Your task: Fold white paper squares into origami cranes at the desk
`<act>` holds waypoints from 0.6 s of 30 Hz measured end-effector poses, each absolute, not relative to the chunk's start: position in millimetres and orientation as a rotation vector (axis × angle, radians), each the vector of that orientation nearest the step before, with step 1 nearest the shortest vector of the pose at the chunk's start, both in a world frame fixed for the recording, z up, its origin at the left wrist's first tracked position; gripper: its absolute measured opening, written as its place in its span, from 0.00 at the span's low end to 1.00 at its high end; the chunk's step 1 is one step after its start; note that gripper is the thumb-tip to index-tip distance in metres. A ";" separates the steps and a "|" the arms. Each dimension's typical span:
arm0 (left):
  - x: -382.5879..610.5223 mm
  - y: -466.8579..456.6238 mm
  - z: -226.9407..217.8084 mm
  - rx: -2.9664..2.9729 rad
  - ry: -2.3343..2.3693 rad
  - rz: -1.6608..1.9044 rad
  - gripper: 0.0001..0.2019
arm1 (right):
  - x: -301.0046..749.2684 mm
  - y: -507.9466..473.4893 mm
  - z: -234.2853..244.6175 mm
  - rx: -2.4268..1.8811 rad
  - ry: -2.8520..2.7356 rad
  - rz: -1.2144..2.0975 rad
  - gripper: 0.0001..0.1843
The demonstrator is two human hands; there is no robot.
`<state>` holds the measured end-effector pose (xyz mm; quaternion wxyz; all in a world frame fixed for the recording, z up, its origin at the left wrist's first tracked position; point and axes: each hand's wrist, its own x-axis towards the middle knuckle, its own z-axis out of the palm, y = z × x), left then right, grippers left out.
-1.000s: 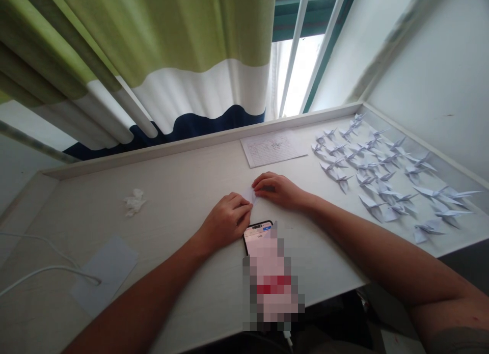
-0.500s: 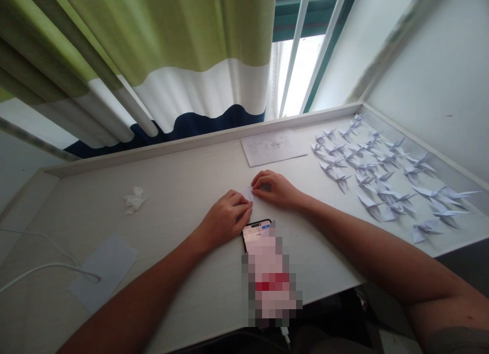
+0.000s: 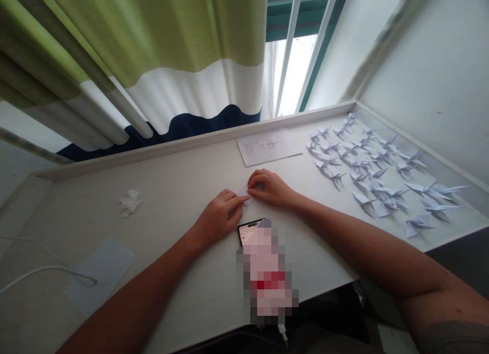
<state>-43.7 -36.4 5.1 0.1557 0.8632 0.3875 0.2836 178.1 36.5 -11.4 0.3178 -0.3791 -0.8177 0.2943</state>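
Note:
A small piece of folded white paper (image 3: pixel 247 201) lies on the white desk between my two hands, mostly covered by fingers. My left hand (image 3: pixel 223 212) comes at it from the left, with the index finger stretched onto the paper and the thumb tucked below. On the far right side of the paper, my right hand (image 3: pixel 269 187) pinches it between thumb and fingertips. Just below my hands lies a phone (image 3: pixel 250 237), its screen lit and largely blurred out. The exact folds in the paper are too small to make out.
Several folded paper cranes (image 3: pixel 376 175) stand on the desk's right side. A printed paper sheet (image 3: pixel 267 147) lies near the back edge. At left are crumpled tissue (image 3: pixel 130 203), a white sheet (image 3: pixel 101 272) and a white cable (image 3: pixel 49 270). A raised rim (image 3: pixel 191 145) borders the desk.
My left hand's fingers have shifted, the index finger now reaching out over the paper and the thumb drawn back. The whole view has moved slightly, with things appearing a little further left.

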 end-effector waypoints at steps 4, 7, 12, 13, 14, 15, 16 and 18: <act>-46.4 -34.3 1.8 2.538 1.042 0.772 0.17 | 178.8 37.0 -13.0 -0.985 -2.157 0.759 0.06; -46.8 -33.6 2.5 2.597 0.989 0.737 0.15 | 179.7 37.1 -13.2 -0.964 -2.161 0.766 0.05; -45.9 -33.8 6.5 2.660 0.970 0.710 0.13 | 178.6 36.9 -12.2 -1.002 -2.151 0.768 0.07; -45.9 -33.7 6.7 2.664 0.967 0.711 0.13 | 178.1 36.9 -12.1 -1.014 -2.149 0.768 0.07; -45.9 -33.7 6.6 2.663 0.963 0.716 0.13 | 177.6 36.9 -12.1 -1.024 -2.150 0.768 0.08; -46.0 -33.6 6.3 2.658 0.959 0.722 0.13 | 177.3 37.0 -12.1 -1.032 -2.152 0.765 0.08; -46.1 -33.6 6.0 2.651 0.958 0.727 0.13 | 176.9 37.0 -12.1 -1.040 -2.156 0.762 0.08; -46.3 -34.0 5.4 2.630 0.973 0.727 0.14 | 176.5 36.8 -11.9 -1.051 -2.165 0.754 0.08</act>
